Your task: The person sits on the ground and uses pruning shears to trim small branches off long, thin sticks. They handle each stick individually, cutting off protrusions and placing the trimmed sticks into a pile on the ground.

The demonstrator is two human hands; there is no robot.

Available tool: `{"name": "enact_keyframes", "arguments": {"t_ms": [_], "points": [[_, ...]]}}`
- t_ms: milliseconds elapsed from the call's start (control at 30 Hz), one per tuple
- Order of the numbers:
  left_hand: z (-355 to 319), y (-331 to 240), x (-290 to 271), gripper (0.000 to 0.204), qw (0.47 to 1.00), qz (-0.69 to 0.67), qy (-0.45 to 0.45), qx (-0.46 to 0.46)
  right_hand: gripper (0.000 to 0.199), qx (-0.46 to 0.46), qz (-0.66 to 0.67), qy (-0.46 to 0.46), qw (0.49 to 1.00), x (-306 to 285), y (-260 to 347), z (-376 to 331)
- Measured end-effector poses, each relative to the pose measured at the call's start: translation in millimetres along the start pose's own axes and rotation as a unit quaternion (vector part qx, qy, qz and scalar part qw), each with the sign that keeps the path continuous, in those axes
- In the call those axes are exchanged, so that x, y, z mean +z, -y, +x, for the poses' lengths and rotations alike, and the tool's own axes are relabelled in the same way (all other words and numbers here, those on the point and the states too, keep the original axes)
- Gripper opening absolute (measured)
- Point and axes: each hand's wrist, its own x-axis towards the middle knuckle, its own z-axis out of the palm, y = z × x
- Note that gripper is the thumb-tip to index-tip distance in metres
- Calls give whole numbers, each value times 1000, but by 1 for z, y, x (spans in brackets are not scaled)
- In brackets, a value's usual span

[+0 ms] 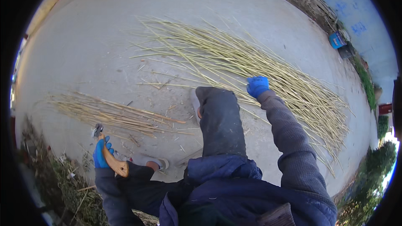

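My left hand (100, 154), in a blue glove, is wrapped round a tool with a curved wooden handle (114, 159) and a small metal head (97, 130). The head points up and away from me, and its exact kind is hard to make out. Ahead and to the right lies a wide spread of long greenish-yellow stalks (289, 77). At the near edge of that spread my right hand (257, 86), also blue-gloved, is closed on the stalks; how many it grips is hidden. A smaller bundle of browner stalks (113, 113) lies beyond the tool.
Short stalk scraps litter the concrete floor (104, 29) between the two bundles. Dry brush and weeds (63, 184) lie at the lower left. My knee (220, 117) rises between my arms. A blue bucket (336, 40) stands by the wall at the far right.
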Motion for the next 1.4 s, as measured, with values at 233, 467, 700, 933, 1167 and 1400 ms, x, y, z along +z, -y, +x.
{"name": "enact_keyframes", "arguments": {"t_ms": [233, 467, 700, 933, 1167, 1400], "points": [[-3, -8, 20, 45, 974, -205, -94, 3, 38, -202, 78, -17, 976, -99, 177, 118], [-23, -29, 18, 40, 977, -174, -125, -17, 39, -267, 116, 62, 955, -14, 405, 127], [-43, -62, 22, 47, 976, -173, -105, -86, 44, -222, 73, 92, 968, 123, 495, 80], [-49, -88, 9, 31, 967, -194, -19, -164, 41, -239, 39, 104, 965, 153, 544, 114], [-53, -79, -2, 34, 969, -177, -52, -165, 31, -288, 124, 108, 943, 149, 534, 111], [-64, -62, -3, 37, 982, -166, -63, -69, 33, -171, 524, 300, 778, 35, 490, 70]]}}
